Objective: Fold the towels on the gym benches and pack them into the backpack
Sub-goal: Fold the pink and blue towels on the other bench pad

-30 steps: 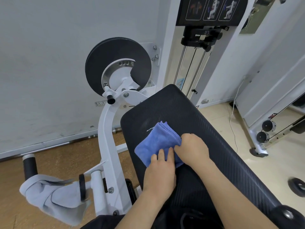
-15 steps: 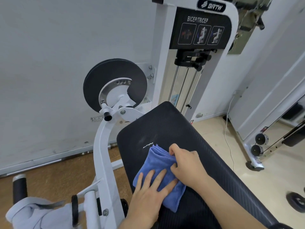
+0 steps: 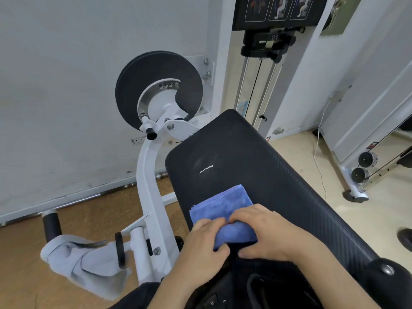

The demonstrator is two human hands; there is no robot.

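Observation:
A folded blue towel [image 3: 225, 205] lies on the black padded bench [image 3: 256, 157], near its front end. My left hand [image 3: 200, 244] grips the towel's near left edge, thumb tucked under it. My right hand [image 3: 265, 233] holds the near right part, fingers curled over the top and thumb below. The near edge of the towel is lifted slightly off the pad. A dark backpack [image 3: 243, 291] sits directly below my hands at the bottom of the view, mostly hidden by my forearms. A grey towel [image 3: 82, 262] hangs over the machine's lower roller at the left.
The white frame [image 3: 151, 197] of a bicep/tricep machine with a black disc [image 3: 158, 88] stands left of the bench. The weight stack [image 3: 263, 70] rises behind the bench. Another machine's base with rollers [image 3: 361, 168] and a white cable [image 3: 318, 157] are at the right.
Both hands slid toward me from on top of the blue towel to its near edge and now grip it. The towel has shifted toward me on the bench.

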